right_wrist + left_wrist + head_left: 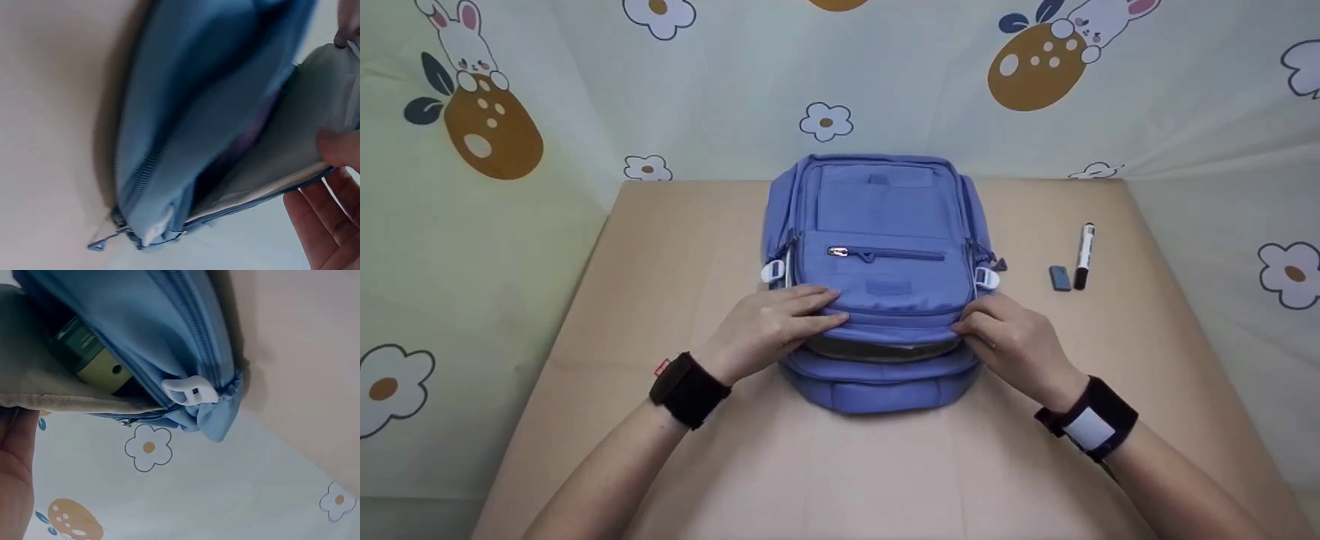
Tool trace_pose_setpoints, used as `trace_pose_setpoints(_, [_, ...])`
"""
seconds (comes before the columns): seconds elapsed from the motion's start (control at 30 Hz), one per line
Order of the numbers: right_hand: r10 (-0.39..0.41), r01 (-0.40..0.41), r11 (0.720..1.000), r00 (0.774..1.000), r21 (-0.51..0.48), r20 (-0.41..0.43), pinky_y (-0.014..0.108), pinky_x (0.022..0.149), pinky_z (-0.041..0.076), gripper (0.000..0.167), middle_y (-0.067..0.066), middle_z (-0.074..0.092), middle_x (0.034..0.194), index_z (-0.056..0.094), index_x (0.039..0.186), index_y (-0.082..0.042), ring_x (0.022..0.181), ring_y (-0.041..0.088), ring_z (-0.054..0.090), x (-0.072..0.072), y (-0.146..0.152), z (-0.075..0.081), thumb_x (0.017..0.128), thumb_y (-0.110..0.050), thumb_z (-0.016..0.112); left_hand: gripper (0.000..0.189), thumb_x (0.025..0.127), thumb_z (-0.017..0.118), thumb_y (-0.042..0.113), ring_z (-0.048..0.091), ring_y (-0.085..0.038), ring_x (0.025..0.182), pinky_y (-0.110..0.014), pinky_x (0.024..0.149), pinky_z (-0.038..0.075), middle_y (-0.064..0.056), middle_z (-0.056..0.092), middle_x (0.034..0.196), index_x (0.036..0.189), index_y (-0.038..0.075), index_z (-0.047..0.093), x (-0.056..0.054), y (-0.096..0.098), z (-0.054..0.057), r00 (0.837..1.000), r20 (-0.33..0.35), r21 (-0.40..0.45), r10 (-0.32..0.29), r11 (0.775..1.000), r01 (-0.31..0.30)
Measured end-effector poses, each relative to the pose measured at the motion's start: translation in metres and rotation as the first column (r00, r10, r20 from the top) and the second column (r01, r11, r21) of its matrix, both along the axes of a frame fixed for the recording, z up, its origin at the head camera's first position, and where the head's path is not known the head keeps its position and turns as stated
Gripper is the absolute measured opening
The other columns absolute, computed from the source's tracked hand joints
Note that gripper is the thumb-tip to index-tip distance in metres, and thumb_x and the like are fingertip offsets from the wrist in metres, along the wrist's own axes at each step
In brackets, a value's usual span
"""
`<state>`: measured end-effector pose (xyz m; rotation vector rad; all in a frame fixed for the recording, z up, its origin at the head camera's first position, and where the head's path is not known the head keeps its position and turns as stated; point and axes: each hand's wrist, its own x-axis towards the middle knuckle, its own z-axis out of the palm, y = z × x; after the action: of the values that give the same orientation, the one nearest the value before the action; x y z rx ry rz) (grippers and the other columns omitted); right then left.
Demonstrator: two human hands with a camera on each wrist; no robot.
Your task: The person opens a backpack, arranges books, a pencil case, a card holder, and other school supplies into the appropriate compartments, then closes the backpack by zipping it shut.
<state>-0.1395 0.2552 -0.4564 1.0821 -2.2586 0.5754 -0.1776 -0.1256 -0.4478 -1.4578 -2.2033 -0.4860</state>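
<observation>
A blue backpack point(885, 217) lies front up on the table, its near compartment partly unzipped. My left hand point(772, 322) holds the left part of the front panel's near edge, fingers on the outside; its thumb is hard to make out. At the panel's right side my right hand point(1016, 337) pinches the edge, thumb point(337, 147) against the pale lining and fingers outside. Inside the opening, the left wrist view shows a green and yellowish object point(95, 360) with a dark round hole. Its kind is unclear, and the panel hides part of it.
Right of the backpack, a small blue-grey block point(1060, 278) lies beside a white marker point(1084, 255) with a black end. White side buckles point(986, 279) sit at both sides of the bag. A patterned cloth point(735, 90) hangs behind the wooden table point(682, 232).
</observation>
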Motion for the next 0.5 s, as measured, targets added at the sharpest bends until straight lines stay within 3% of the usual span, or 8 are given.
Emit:
trace_pose_setpoints(0.27, [0.058,-0.055,0.995,0.998,0.088,-0.034,0.031,0.061,0.055,0.024,-0.001,0.066,0.095,0.072,0.093,-0.012,0.082,0.019,0.063,-0.001,0.001,-0.021,0.078,0.006,0.079,0.035,0.096,0.065,0.010,0.053,-0.025,0.135,-0.036,0.109,0.044,-0.010,0.059,0.144,0.127,0.024,0.074,0.008,-0.002,-0.012,0.995,-0.094,-0.194,0.018,0.980,-0.036])
trace_pose_setpoints(0.5, [0.051,-0.056,0.986,0.998,0.155,0.040,0.031,0.062,0.055,0.023,0.000,0.066,0.094,0.075,0.093,-0.010,0.084,0.020,0.062,0.000,0.000,-0.027,0.078,0.006,0.079,0.035,0.095,0.062,0.011,0.049,-0.029,0.139,-0.037,0.114,0.038,-0.014,0.055,0.147,0.126,0.021,0.074,0.010,-0.002,-0.016,0.989,-0.144,-0.294,0.031,0.953,-0.073])
